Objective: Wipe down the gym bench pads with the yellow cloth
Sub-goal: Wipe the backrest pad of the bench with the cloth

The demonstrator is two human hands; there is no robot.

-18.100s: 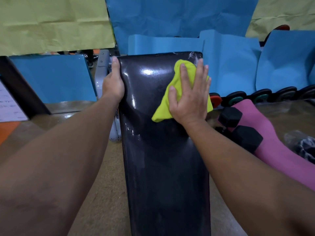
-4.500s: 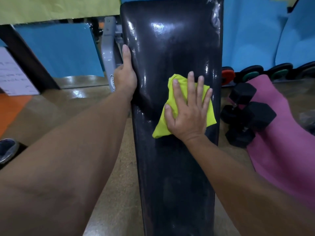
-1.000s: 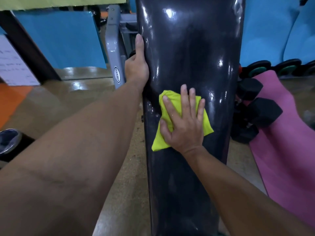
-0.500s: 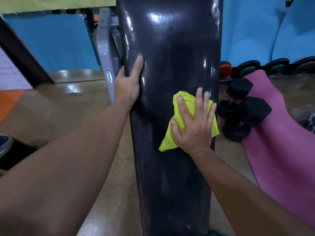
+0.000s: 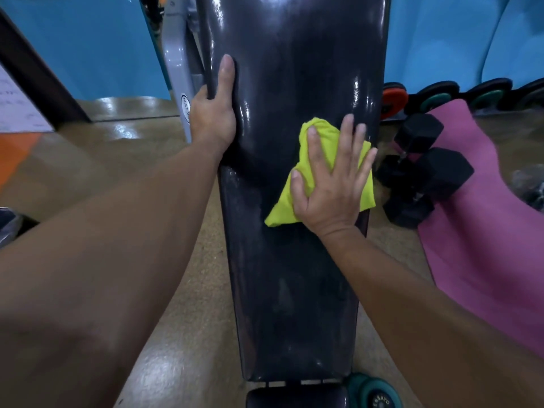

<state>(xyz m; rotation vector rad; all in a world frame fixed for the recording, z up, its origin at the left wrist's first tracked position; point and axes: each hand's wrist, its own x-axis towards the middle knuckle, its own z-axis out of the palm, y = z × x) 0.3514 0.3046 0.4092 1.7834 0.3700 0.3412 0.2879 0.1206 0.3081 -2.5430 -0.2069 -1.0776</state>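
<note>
A long black glossy back pad [image 5: 288, 290] of the gym bench runs up the middle of the view. My right hand [image 5: 332, 184] lies flat, fingers spread, pressing the folded yellow cloth [image 5: 282, 210] against the pad near its right edge. My left hand [image 5: 213, 113] grips the pad's left edge, thumb on top and fingers wrapped behind it. At the bottom, past a narrow gap, part of the black seat pad [image 5: 294, 399] shows.
A grey bench frame upright [image 5: 176, 69] stands left of the pad. Black hex dumbbells [image 5: 424, 178] lie on a pink mat [image 5: 485, 231] at the right. Round dumbbells [image 5: 441, 95] line the blue-papered wall. A green dumbbell [image 5: 374, 393] lies by the seat. Brown floor surrounds the bench.
My right hand has slid the cloth from the pad's middle to its right edge. My left hand kept its grip on the left edge, slightly lower on the pad.
</note>
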